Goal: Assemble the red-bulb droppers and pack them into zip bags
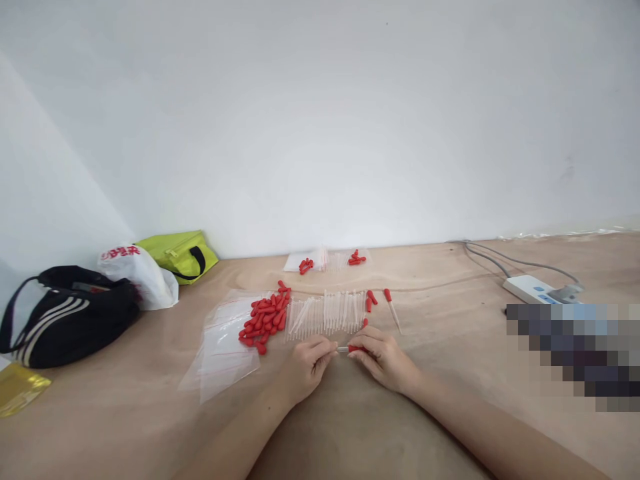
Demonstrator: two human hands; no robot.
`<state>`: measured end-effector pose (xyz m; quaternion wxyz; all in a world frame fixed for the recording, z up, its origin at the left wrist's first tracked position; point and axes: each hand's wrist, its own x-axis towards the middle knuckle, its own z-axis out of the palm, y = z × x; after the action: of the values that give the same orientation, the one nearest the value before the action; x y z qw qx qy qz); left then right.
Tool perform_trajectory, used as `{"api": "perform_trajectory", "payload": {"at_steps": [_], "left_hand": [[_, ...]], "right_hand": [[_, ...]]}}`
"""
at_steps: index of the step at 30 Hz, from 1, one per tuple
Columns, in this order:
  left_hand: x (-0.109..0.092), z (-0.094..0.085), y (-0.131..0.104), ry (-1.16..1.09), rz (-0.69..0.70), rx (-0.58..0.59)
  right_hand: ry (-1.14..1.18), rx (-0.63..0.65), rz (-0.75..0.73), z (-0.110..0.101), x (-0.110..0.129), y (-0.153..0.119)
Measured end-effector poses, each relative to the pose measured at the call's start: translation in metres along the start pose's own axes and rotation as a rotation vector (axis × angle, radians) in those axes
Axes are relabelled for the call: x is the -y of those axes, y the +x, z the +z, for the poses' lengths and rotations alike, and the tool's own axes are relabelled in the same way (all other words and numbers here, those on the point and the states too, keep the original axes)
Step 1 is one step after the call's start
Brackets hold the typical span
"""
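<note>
Red rubber-like material shows between the fingertips of the right hand [385,360]: it pinches a bulb [353,349], while the left hand [313,363] closes on a slim clear tube [343,349] (glass or plastic, I cannot tell). The two pieces meet end to end in the gap between the hands, low over the tabletop [450,320] and well in from its far edge.

For a clean fit, I'd keep both on one straight line, grip the tube close to the joint so it cannot flex or snap, and ease the bulb's neck on with a small twist rather than a hard shove. Squeezing the neck would likely pinch its mouth narrow.

Just beyond the hands lies a row of clear tubes [343,312], with a heap of red bulbs [265,320] and flat clear bags [225,353] towards the tabletop's left side. A capped dropper [394,311] lies right of the row.
</note>
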<state>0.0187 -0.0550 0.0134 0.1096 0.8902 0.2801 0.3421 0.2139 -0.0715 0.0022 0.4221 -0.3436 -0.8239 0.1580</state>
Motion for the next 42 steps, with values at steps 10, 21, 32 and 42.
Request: {"api": "perform_trajectory", "payload": {"at_steps": [10, 21, 32, 42], "left_hand": [[-0.003, 0.007, 0.0, 0.08, -0.005, 0.021], [-0.006, 0.008, 0.002, 0.119, 0.015, 0.059], [-0.008, 0.01, 0.002, 0.156, 0.033, 0.036], [-0.007, 0.01, 0.004, 0.086, -0.041, -0.042]], "right_hand": [[-0.058, 0.064, 0.019, 0.0, -0.001, -0.001], [-0.121, 0.077, -0.019, 0.001, -0.002, -0.001], [-0.111, 0.053, -0.013, 0.002, -0.001, -0.001], [0.134, -0.021, 0.1, -0.003, 0.002, 0.003]]}}
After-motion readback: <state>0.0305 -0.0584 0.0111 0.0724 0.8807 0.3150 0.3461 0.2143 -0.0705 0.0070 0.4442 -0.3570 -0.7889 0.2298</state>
